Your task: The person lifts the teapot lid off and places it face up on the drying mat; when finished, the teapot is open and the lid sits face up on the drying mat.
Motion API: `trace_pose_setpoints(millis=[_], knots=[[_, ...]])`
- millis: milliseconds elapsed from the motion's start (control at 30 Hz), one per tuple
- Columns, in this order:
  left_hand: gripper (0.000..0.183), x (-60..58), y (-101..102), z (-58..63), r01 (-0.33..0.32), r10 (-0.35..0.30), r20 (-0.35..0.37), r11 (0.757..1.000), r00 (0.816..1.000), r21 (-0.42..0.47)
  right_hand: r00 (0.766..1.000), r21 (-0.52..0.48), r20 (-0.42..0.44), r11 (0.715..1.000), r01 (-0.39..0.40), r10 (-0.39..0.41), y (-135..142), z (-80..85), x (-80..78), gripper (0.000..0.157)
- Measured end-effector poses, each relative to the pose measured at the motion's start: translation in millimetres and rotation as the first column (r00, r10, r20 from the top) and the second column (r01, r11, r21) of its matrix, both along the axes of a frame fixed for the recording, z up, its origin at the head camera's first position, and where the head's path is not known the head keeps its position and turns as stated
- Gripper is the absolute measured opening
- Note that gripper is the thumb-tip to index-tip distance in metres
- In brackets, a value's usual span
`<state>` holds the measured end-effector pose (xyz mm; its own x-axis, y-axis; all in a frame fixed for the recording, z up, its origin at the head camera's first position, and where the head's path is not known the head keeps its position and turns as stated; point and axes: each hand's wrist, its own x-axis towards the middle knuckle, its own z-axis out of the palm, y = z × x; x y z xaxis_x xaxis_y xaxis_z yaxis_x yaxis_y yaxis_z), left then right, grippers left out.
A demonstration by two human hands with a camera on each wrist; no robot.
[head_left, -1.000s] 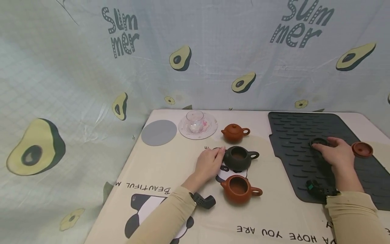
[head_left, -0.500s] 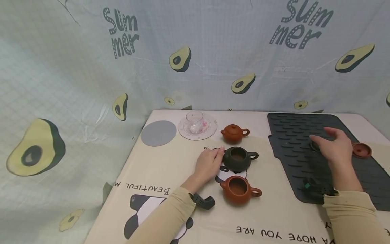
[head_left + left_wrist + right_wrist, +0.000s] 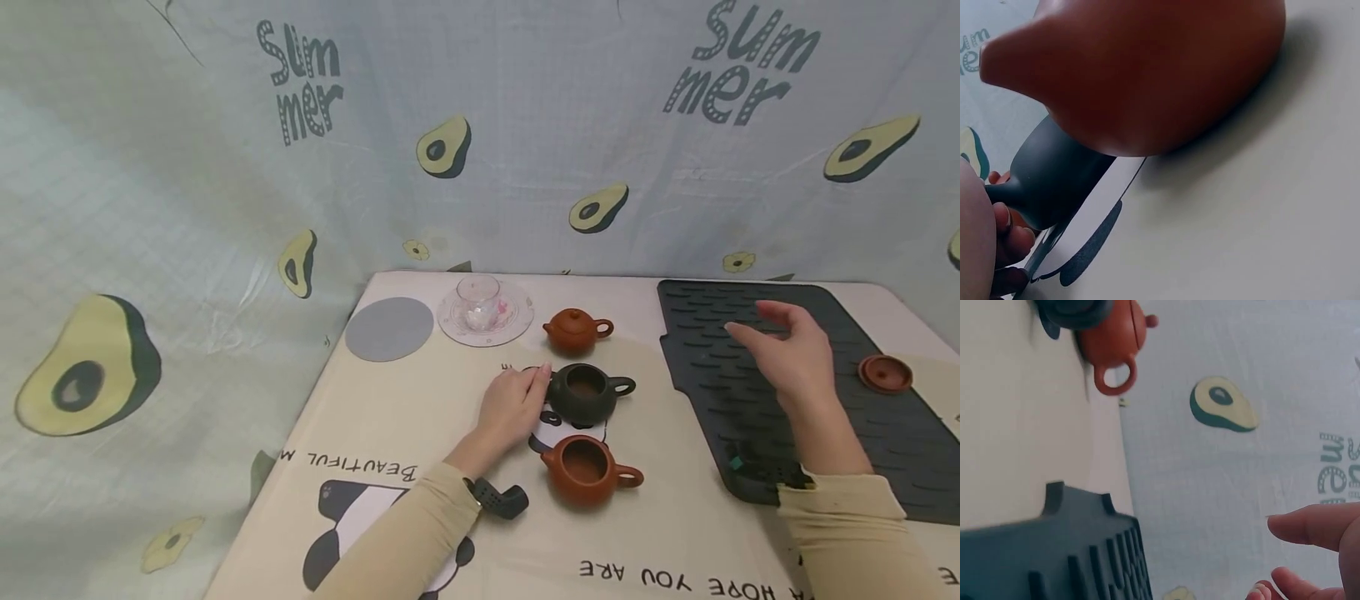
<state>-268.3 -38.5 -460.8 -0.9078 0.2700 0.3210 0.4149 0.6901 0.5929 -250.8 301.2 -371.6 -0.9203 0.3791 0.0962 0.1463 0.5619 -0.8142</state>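
Note:
My left hand (image 3: 512, 406) is at the spout of the dark lidless teapot (image 3: 583, 395). In the left wrist view, curled fingers (image 3: 1015, 240) pinch that spout (image 3: 1005, 192). Over the dark ridged mat (image 3: 701, 358), my right hand (image 3: 797, 357) hovers with thumb and fingers apart, holding nothing. The small dark lid is hidden behind that hand. A reddish-brown lid (image 3: 887, 374) lies on the mat's right side. Nearer to me stands a lidless reddish-brown teapot (image 3: 573, 492), its spout to the left. Behind the dark teapot is a smaller lidded orange-brown teapot (image 3: 572, 335).
At the back left, a clear glass cup (image 3: 478, 302) stands on a patterned round plate (image 3: 517, 331). Beside it lies a flat grey disc (image 3: 389, 329). A printed curtain (image 3: 525, 208) hangs behind the table's far edge. The tablecloth carries panda prints and lettering.
My right hand has let go of the dark lid on the mat, lifted, and moved left with fingers spread. The left hand stays at the dark teapot's spout.

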Motion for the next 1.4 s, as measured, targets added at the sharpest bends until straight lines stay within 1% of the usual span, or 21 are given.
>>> trace_pose_setpoints(millis=[167, 300, 400, 500, 567, 700, 833, 933, 1067, 1133, 1300, 1400], knots=[[0.047, -0.3, -1.6, 0.9, -0.016, 0.015, 0.022, 0.999, 1.0, 0.046, 0.997, 0.031, -0.007, 0.997, -0.072, 0.072, -14.5, -0.2, -6.0, 0.073], [0.048, -0.8, -3.3, 1.6, -0.026, 0.024, 0.023, 0.996, 0.999, 0.081, 0.992, 0.044, -0.027, 0.992, -0.122, 0.123, -25.6, -2.8, -10.0, 0.072], [0.048, 0.1, -3.4, -0.2, -0.034, 0.032, 0.032, 0.996, 0.999, 0.086, 0.987, 0.048, -0.03, 0.987, -0.155, 0.157, -33.6, -6.6, -10.1, 0.07], [0.048, 0.7, -1.9, -2.5, -0.034, 0.032, 0.025, 0.996, 0.999, 0.083, 0.982, 0.056, -0.026, 0.981, -0.186, 0.187, -39.7, -10.0, -9.1, 0.067], [0.048, 0.5, 0.0, -1.7, -0.025, 0.025, 0.01, 0.996, 1.0, 0.082, 0.98, 0.066, -0.026, 0.978, -0.196, 0.198, -42.7, -10.4, -9.0, 0.065], [0.047, -2.1, 3.8, 6.0, -0.012, 0.015, -0.029, 0.996, 0.999, 0.089, 0.977, 0.083, -0.028, 0.975, -0.208, 0.211, -46.3, -6.9, -10.2, 0.065], [0.045, -3.8, 6.0, 13.0, -0.016, 0.019, -0.033, 0.996, 0.999, 0.088, 0.974, 0.092, -0.026, 0.971, -0.22, 0.223, -49.8, -2.4, -9.3, 0.067], [0.044, -4.1, 7.1, 14.3, -0.01, 0.013, -0.029, 0.996, 1.0, 0.09, 0.975, 0.099, -0.026, 0.971, -0.216, 0.22, -52.5, -2.3, -6.1, 0.065], [0.044, -3.6, 8.1, 13.3, 0.0, 0.0, 0.003, 0.994, 1.0, 0.107, 0.976, 0.115, -0.019, 0.971, -0.212, 0.215, -57.6, -5.9, -1.7, 0.063], [0.043, -3.9, 7.7, 13.9, -0.01, 0.006, 0.032, 0.992, 0.999, 0.127, 0.974, 0.115, -0.019, 0.969, -0.22, 0.224, -61.1, -7.8, -0.9, 0.063], [0.04, -9.2, 2.4, 14.7, -0.073, 0.057, 0.101, 0.985, 0.993, 0.157, 0.967, 0.094, -0.01, 0.963, -0.251, 0.253, -69.9, -13.6, -1.2, 0.063], [0.037, -17.1, -1.4, 12.9, -0.1, 0.083, 0.116, 0.983, 0.99, 0.152, 0.965, 0.082, 0.01, 0.961, -0.263, 0.263, -74.6, -18.4, -1.6, 0.062]])
